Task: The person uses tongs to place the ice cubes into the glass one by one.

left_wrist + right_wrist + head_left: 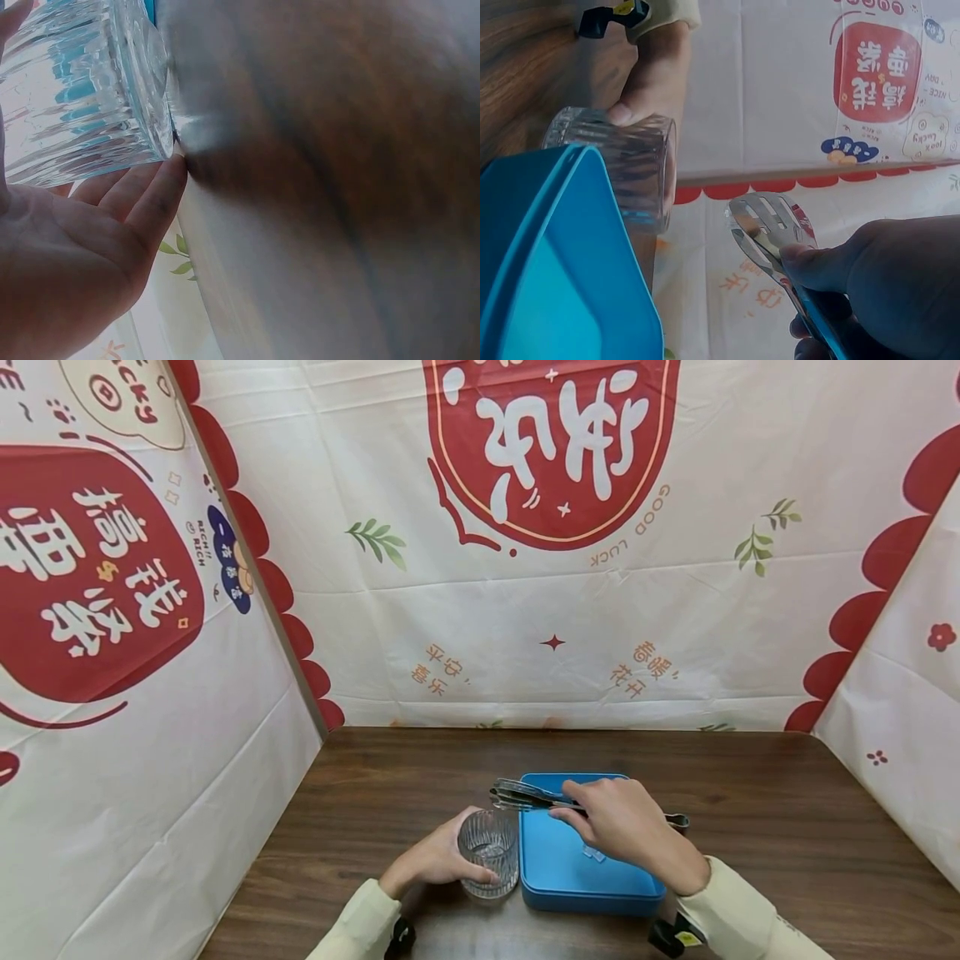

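Note:
My left hand [442, 853] holds a clear ribbed drinking glass [491, 852], which stands upright on the table, thumb on the near side and fingers round the far side. In the left wrist view the glass [82, 97] sits against the palm, fingertips close to the tabletop. My right hand [618, 822] grips metal serving tongs [521, 795] level above a blue box [592, 903], their heads near the glass's far rim. Slots show in the tongs' head [772, 217] in the right wrist view; I cannot tell whether anything sits between the heads. Small clear pieces [594, 853] lie in the box.
The box stands right beside the glass on a dark wood-grain table [405, 768]. A white printed cloth [540, 652] hangs behind the table, with more cloth at the left and right sides. Dark wrist straps [675, 935] sit at both sleeves.

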The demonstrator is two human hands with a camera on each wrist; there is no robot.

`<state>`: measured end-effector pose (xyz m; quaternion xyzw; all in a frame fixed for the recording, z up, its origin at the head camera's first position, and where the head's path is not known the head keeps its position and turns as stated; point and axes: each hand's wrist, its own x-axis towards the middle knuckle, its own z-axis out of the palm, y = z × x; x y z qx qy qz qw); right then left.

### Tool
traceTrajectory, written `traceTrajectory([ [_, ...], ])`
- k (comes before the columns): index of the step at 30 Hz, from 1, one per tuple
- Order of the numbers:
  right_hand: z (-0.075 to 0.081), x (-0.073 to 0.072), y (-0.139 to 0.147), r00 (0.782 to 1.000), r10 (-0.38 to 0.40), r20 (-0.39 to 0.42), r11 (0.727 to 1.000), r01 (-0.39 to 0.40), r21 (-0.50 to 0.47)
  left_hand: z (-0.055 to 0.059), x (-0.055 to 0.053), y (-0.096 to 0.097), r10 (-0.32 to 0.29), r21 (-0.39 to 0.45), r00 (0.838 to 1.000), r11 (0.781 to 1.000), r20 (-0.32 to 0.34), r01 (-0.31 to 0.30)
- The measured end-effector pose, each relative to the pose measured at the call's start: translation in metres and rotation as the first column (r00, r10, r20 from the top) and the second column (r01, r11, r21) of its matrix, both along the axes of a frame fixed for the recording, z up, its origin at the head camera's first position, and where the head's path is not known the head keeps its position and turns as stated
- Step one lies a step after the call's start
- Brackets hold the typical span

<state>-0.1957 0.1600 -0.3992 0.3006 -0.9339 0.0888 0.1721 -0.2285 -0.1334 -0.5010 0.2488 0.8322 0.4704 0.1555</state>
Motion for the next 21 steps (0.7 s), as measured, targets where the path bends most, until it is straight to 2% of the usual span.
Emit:
traceTrajectory([
  [15,-0.002,0.0,-0.011,1.0,0.019,0.018,1.0,-0.019,-0.012,0.001,0.0,0.001,-0.008,0.013,1.0,1.0,-0.012,0.008],
  [21,-0.006,-0.001,-0.014,0.999,0.034,0.04,0.999,-0.033,-0.016,-0.004,-0.002,0.0,-0.005,-0.006,1.0,1.0,-0.006,0.005],
])
